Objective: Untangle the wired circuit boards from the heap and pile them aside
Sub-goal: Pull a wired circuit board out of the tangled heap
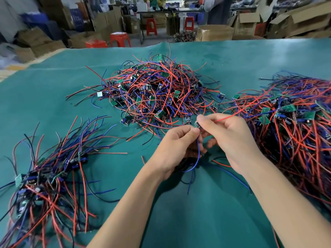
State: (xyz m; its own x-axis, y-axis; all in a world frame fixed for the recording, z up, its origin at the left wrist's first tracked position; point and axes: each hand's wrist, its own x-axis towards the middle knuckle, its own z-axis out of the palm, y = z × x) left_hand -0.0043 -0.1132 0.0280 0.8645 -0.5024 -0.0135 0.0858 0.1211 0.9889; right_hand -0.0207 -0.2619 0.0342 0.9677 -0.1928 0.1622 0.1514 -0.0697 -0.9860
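Two bare hands meet above the near middle of a worktop [232, 56] covered in smooth teal matting. The left hand [176, 145] pinches a thin blue wire [198, 154] that dangles in a loop. The right hand [227, 135] pinches a small circuit board [197, 124], a red wire [238, 113] running off toward the right edge. Behind them lies a tangled heap [157, 93] of red, blue and black wires dotted with green boards. A sorted pile [46, 176] sits at the near left edge; a larger mass [295, 133] lines the right edge. Beyond: cardboard boxes [300, 18] and red plastic stools [119, 39].
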